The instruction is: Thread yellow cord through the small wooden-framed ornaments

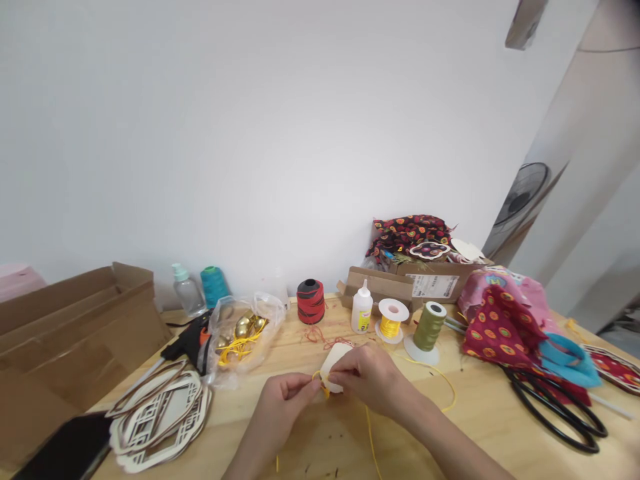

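Observation:
My left hand (287, 403) is closed, thumb and forefinger pinching a yellow cord (316, 375) near the front middle of the table. Close to its right, my right hand (373, 377) pinches the lower part of a small off-white flat piece (337, 359) with rounded corners. The cord loops between the two sets of fingertips, at the piece's left edge. What exactly lies under the right fingertips is hidden. More of the cord trails below the hands and curves rightward toward a white spool of yellow cord (390, 327).
Behind the hands stand a red thread cone (311, 301), a glue bottle (362, 310) and an olive thread cone (430, 327). To the left are a bag of golden bells (245, 330), wooden cutouts (160, 420) and a cardboard box (75, 333). Black-handled scissors (555, 410) lie right, beside fabric (505, 327).

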Available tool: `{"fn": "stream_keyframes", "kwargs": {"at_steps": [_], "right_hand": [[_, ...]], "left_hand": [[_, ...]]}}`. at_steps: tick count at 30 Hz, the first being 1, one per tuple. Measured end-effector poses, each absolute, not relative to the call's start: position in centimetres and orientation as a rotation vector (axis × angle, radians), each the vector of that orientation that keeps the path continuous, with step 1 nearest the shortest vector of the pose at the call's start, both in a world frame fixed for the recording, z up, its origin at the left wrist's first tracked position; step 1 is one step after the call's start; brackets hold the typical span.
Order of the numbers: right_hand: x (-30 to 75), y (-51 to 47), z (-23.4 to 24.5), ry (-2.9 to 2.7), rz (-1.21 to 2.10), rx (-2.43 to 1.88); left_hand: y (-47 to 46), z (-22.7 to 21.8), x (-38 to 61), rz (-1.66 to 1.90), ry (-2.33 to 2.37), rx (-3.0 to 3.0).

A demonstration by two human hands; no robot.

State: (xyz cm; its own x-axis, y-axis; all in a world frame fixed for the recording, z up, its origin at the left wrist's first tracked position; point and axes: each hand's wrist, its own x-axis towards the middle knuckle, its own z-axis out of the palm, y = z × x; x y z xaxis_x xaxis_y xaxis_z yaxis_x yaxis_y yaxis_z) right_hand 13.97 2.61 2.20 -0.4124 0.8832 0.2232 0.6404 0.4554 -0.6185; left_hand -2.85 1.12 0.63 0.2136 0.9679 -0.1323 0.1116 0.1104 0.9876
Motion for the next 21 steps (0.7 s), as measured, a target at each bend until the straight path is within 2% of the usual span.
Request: {"fn": "stream_keyframes", "kwargs": {"at_steps": [7,21], "right_hand": [[14.1,3.2,2.0,-1.916,0.828,-1.207],[13.5,2.5,2.9,-1.272,1.418,-1.005]], "left_hand": [[0.7,1.8,-3.0,0.964,1.252,1.085],[1.2,1.0,-2.9,0.943,1.258,1.035]]}}
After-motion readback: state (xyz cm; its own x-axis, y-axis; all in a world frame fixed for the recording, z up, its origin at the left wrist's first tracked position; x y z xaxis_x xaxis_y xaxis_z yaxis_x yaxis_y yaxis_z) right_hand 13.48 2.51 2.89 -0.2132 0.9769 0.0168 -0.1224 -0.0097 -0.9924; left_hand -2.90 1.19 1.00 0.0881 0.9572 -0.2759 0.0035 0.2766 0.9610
